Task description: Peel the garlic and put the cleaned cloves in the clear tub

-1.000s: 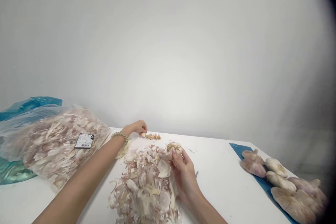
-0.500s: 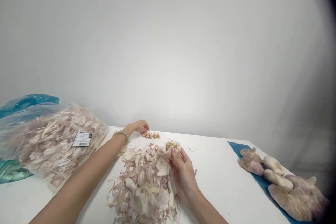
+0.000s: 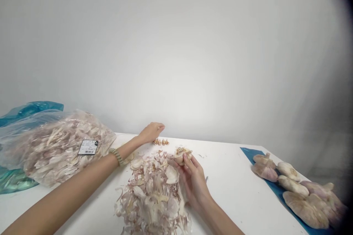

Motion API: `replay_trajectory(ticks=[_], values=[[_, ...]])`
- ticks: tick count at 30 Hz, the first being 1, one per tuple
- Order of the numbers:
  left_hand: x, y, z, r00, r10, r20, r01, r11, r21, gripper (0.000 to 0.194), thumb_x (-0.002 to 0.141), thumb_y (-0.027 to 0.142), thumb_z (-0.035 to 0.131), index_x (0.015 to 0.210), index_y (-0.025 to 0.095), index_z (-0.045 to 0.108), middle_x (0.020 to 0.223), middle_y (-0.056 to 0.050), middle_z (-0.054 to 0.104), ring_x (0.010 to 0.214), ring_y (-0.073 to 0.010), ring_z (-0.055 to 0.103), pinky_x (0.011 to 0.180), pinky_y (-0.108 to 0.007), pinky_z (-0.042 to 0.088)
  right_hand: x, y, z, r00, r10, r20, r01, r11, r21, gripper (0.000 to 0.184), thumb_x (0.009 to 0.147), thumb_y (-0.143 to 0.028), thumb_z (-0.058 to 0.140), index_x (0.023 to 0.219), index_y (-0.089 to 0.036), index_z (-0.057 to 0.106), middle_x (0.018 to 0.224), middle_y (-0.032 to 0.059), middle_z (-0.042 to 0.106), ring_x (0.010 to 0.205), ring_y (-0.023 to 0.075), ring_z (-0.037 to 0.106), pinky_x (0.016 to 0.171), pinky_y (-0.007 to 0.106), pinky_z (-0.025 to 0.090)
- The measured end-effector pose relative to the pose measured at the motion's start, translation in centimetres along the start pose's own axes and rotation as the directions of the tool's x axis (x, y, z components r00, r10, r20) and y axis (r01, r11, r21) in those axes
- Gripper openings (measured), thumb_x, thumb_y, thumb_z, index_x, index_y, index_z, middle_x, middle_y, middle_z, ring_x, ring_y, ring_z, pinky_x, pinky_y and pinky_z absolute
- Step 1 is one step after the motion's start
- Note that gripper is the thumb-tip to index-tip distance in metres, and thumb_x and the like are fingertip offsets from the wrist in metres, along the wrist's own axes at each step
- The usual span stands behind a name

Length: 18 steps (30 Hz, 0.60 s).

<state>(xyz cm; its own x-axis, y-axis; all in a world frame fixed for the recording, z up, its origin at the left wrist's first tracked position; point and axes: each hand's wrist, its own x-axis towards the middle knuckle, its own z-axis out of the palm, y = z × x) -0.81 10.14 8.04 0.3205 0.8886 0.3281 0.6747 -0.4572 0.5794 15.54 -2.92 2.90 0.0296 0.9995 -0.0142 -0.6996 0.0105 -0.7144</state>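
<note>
My right hand grips a partly opened garlic bulb between thumb and fingers, its exposed top facing up. At the far edge of the table, my left hand is raised just above a short row of garlic cloves. Its fingers stretch out to the right and nothing shows in them, though the palm side is hidden. A beaded bracelet circles that wrist. Below and between both hands spreads a heap of papery garlic skins, pale with purple-pink bits.
A clear plastic bag full of garlic skins, with a printed label, bulges on the left beside blue-green plastic. Several whole garlic bulbs rest on a blue sheet at the right. A wall stands behind the white table.
My left hand has lifted off the clove row and shifted right, its fingers straighter. My right hand still holds the bulb, now turned a little. The view has shifted slightly.
</note>
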Motion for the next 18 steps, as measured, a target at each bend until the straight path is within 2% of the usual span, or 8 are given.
replay_trajectory(ticks=[2,4,8,11,15,18], values=[[-2.4,1.9,0.5,0.992,0.052,-0.119,-0.058,0.997,-0.047,0.039,0.091,0.041,0.034,0.1,0.017,0.064,0.108,-0.009,0.065,0.105,-0.0232,0.056,0.093,-0.032,0.041,0.0,-0.1,0.1,1.0,-0.004,-0.011,0.004,1.0,0.005,0.026,0.061,-0.03,0.08,0.068,-0.018,0.058,0.069,-0.0005,0.062,0.076,0.0161,0.062,0.082,0.03,0.05],[-5.2,3.7,1.3,0.978,0.084,-0.19,-0.102,0.991,-0.087,0.042,0.092,0.041,0.031,0.105,0.018,0.063,0.109,-0.007,0.065,0.104,-0.0217,0.057,0.09,-0.03,0.041,-0.1,-0.2,0.1,1.0,0.004,-0.007,-0.003,1.0,0.013,0.026,0.061,-0.029,0.08,0.071,-0.017,0.059,0.073,0.0,0.064,0.081,0.0169,0.063,0.086,0.031,0.05],[-9.6,5.8,3.2,0.949,0.209,-0.237,-0.253,0.952,-0.172,0.03,0.091,0.036,0.041,0.105,0.022,0.064,0.106,-0.006,0.066,0.101,-0.0204,0.057,0.092,-0.032,0.04,-0.3,-0.1,0.1,0.999,0.009,0.034,-0.009,1.0,0.007,0.025,0.065,-0.029,0.078,0.077,-0.017,0.059,0.08,0.0018,0.065,0.086,0.0177,0.063,0.084,0.03,0.05],[-10.9,6.1,4.2,0.925,0.296,-0.238,-0.327,0.939,-0.104,0.026,0.089,0.032,0.046,0.107,0.021,0.062,0.104,-0.007,0.066,0.1,-0.0207,0.056,0.089,-0.033,0.043,-0.3,0.3,0.0,0.999,0.004,0.047,-0.004,1.0,-0.001,0.024,0.068,-0.029,0.076,0.082,-0.018,0.059,0.083,0.0021,0.065,0.084,0.016,0.063,0.08,0.028,0.051],[-11.2,5.7,4.7,0.883,0.381,-0.274,-0.371,0.924,0.092,0.021,0.088,0.03,0.048,0.101,0.018,0.06,0.094,-0.008,0.065,0.089,-0.0204,0.057,0.078,-0.033,0.047,-0.3,0.7,-0.3,0.996,0.007,0.084,-0.004,0.999,-0.033,0.025,0.072,-0.029,0.074,0.084,-0.018,0.056,0.078,0.001,0.065,0.075,0.013,0.062,0.075,0.026,0.052],[-11.3,5.4,4.7,0.894,0.393,-0.217,-0.334,0.906,0.261,0.02,0.091,0.027,0.041,0.085,0.016,0.057,0.081,-0.006,0.061,0.075,-0.0185,0.055,0.066,-0.032,0.047,-0.3,0.9,-0.4,0.997,-0.012,0.073,0.018,0.997,-0.08,0.027,0.071,-0.03,0.075,0.084,-0.017,0.054,0.079,0.0022,0.067,0.074,0.0135,0.062,0.073,0.027,0.052]])
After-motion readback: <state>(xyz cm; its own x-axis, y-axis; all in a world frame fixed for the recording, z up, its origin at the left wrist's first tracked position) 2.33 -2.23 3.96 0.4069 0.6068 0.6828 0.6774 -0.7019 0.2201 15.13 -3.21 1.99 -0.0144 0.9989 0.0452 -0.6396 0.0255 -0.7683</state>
